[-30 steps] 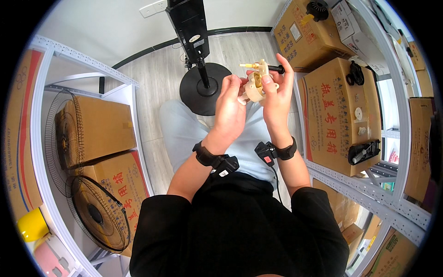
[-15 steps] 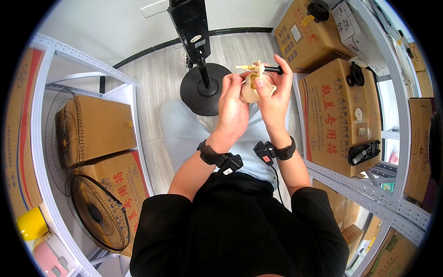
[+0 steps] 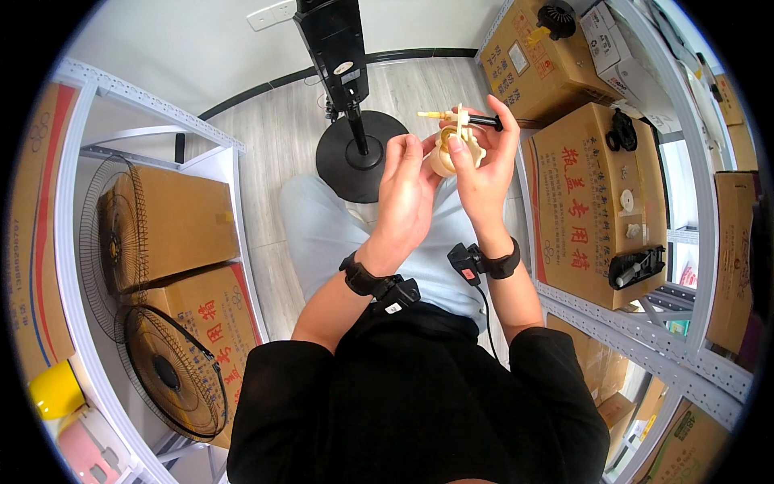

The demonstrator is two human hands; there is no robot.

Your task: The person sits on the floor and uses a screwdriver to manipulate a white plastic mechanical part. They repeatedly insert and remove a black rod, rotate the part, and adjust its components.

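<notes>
A wire fan guard [image 3: 165,379] leans at the lower left. Near the top middle, the left hand [image 3: 407,189] and right hand [image 3: 484,165] both wrap their fingers tight around a small cream part [image 3: 445,149]. A brown box [image 3: 601,202] sits at the right.

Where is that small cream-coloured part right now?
The cream-coloured part sits in the upper middle of the head view, held between the left hand and right hand, just right of the black fan base.
</notes>
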